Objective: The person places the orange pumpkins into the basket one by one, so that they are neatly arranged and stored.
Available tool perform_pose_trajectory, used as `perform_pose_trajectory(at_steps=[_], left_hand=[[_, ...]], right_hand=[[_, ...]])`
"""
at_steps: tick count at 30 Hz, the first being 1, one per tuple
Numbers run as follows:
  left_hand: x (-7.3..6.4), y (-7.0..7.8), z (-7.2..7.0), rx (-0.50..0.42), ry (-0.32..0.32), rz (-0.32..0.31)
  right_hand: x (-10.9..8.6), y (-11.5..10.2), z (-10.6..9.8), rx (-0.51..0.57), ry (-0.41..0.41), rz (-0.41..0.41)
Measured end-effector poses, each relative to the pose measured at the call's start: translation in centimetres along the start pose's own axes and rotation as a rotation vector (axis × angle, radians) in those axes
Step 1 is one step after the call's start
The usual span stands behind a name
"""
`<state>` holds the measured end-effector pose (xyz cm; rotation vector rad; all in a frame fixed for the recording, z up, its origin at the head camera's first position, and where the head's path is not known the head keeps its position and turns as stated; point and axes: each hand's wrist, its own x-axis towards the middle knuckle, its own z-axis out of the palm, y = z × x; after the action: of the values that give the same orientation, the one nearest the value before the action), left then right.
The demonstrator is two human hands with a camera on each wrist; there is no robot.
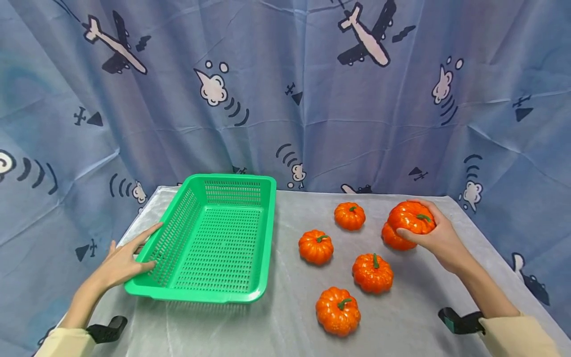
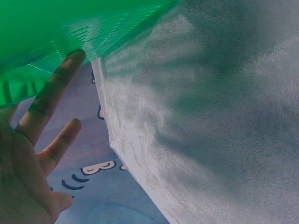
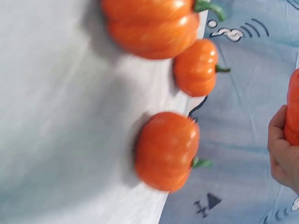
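Note:
On the left of the head view, my left hand (image 1: 120,263) grips the side rim of a green plastic basket (image 1: 267,238), its thumb over the rim. In the left wrist view, straight, spread fingers (image 2: 56,84) show along the basket's slotted outer side. My right hand (image 1: 441,238) holds a glossy orange toy pumpkin (image 1: 406,217) with a green stem, thumb on the near side and fingers behind. That pumpkin overlaps another pumpkin (image 1: 394,241) just below it. At the right edge of the right wrist view, only part of the held pumpkin (image 3: 293,112) shows.
Between basket and right hand, several more pumpkins stand spread out: one at the back (image 1: 350,216), one nearest the basket (image 1: 315,247), one in the middle (image 1: 372,273), one at the front (image 1: 338,311). A pale cloth covers the table (image 1: 285,322). Behind hangs a blue curtain (image 1: 267,99).

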<state>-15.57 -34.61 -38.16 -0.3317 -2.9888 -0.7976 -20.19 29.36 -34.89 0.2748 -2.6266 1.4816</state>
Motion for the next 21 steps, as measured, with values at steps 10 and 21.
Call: perform_pose_trajectory(at_steps=[10, 21], left_hand=[[0.2, 0.1, -0.1, -0.046, -0.027, -0.010], [0.1, 0.1, -0.1, -0.066, -0.040, -0.026]], right_hand=[[2.5, -2.8, 2.2, 0.018, -0.042, 0.018], [5.2, -5.6, 3.8, 0.041, -0.095, -0.006]])
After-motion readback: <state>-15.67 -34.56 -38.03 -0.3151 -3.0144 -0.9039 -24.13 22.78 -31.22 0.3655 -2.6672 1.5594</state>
